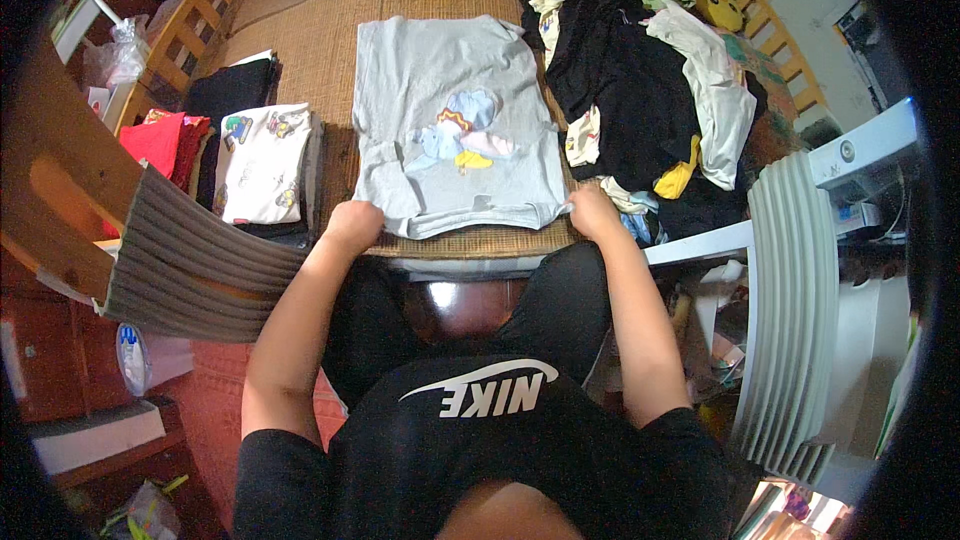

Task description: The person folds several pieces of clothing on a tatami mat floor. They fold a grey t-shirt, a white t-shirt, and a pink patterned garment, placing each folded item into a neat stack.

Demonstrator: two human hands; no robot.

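Note:
A light grey T-shirt with a coloured cartoon print lies spread on the woven mat in front of me, its neckline toward me. My left hand is closed on the shirt's near left corner, by the shoulder. Over at the near right corner, my right hand pinches the fabric the same way. The shirt's sleeves look folded inward over its body, and its far end lies flat. The fingertips of both hands are partly hidden by the cloth and the knuckles.
Folded clothes stand in stacks on the left: a white printed one, a red one and a black one. A loose heap of clothes covers the right side. Wooden bed rails and ribbed grey padding flank me.

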